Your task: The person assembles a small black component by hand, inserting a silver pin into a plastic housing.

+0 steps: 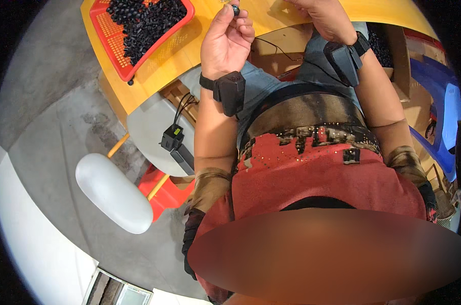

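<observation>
Pinching small black part (235, 9) between left hand (225, 43) fingers (229, 15), raised above yellow table (189, 46) edge, probably for inspection. Right hand (327, 20) alongside, fingers cropped, grip unclear. Red basket (134, 51) of black parts (144, 20) within left reach.

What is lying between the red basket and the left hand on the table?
In the head view, only bare yellow table top lies between the red basket and the left hand, which pinches a small black part.
</observation>
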### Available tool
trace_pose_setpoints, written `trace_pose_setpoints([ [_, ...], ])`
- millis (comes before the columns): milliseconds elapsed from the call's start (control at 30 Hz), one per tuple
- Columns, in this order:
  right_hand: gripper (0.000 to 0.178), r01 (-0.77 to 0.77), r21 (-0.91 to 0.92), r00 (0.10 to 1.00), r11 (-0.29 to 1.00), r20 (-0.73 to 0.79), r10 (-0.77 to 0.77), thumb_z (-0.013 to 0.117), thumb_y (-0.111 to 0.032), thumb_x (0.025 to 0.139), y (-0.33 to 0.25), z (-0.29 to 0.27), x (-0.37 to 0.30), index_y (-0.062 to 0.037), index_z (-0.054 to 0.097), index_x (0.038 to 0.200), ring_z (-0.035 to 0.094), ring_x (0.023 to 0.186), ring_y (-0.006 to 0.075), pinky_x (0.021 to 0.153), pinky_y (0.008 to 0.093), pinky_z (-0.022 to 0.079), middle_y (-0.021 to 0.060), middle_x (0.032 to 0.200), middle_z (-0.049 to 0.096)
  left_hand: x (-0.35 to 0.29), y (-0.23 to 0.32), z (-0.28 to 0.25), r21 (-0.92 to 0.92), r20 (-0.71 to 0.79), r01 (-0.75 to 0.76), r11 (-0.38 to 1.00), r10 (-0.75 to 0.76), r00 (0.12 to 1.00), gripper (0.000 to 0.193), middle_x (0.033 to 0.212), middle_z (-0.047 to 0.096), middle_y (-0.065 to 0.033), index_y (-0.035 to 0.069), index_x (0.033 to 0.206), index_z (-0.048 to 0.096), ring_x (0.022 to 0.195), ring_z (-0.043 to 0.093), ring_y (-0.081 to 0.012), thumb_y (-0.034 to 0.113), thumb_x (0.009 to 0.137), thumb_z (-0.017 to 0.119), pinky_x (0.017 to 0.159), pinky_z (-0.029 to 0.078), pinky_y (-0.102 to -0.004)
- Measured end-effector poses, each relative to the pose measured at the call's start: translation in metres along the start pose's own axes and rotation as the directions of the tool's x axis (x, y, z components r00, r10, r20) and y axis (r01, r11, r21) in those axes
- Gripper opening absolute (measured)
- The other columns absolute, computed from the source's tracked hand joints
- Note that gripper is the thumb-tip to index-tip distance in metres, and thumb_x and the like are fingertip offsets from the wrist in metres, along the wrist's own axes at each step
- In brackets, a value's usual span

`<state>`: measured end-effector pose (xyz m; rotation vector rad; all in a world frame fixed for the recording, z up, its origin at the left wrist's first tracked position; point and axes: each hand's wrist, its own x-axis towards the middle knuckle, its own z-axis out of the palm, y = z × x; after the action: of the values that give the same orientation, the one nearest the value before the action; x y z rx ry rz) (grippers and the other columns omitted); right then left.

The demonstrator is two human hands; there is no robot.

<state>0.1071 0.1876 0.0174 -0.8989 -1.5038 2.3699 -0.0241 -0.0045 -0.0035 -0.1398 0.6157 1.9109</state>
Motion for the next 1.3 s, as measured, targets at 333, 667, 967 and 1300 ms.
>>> trace_pose_setpoints([
  [333,0.008,0.011,0.162,0.997,0.987,0.078,-0.024,0.073,-0.008,0.096,0.007,0.004,-0.002,-0.0040,0.070,0.102,0.059,0.065,0.0070,0.061,0.0203,0.048,-0.0014,0.082,0.067,-0.007,-0.009,0.005,-0.018,0.032,0.024,1.000,-0.023,0.999,0.020,0.097,0.069,-0.0065,0.003,0.117,0.068,0.085,0.065,-0.0152,0.018,0.105,0.062,0.077,0.057,-0.0277],
  [667,0.017,0.026,0.270,0.935,0.962,0.334,-0.119,0.068,-0.005,0.099,0.020,0.000,-0.005,-0.0020,0.069,0.116,0.069,0.080,0.0116,0.069,0.0223,0.053,0.0048,0.098,0.074,-0.005,-0.027,0.016,0.004,0.009,0.020,1.000,-0.020,1.000,0.018,0.098,0.071,-0.0047,0.004,0.115,0.068,0.086,0.067,-0.0145,0.017,0.106,0.060,0.079,0.058,-0.0279],
  [967,0.015,0.001,0.329,0.944,0.944,0.311,-0.110,0.066,-0.004,0.100,0.026,0.003,-0.006,-0.0019,0.068,0.114,0.069,0.082,0.0120,0.072,0.0228,0.053,0.0055,0.101,0.074,-0.002,-0.033,0.021,0.031,0.073,0.015,0.999,-0.017,0.997,0.019,0.099,0.072,-0.0052,0.003,0.115,0.068,0.086,0.068,-0.0138,0.017,0.107,0.058,0.080,0.058,-0.0267],
  [1300,0.014,0.083,0.281,0.933,0.956,0.314,-0.173,0.067,-0.005,0.100,0.027,-0.002,-0.009,-0.0024,0.069,0.113,0.068,0.082,0.0112,0.073,0.0228,0.053,0.0038,0.099,0.074,-0.005,-0.037,0.025,0.037,0.100,-0.002,0.999,-0.001,0.995,0.018,0.101,0.073,-0.0050,0.004,0.115,0.068,0.087,0.069,-0.0145,0.016,0.106,0.059,0.080,0.058,-0.0270],
])
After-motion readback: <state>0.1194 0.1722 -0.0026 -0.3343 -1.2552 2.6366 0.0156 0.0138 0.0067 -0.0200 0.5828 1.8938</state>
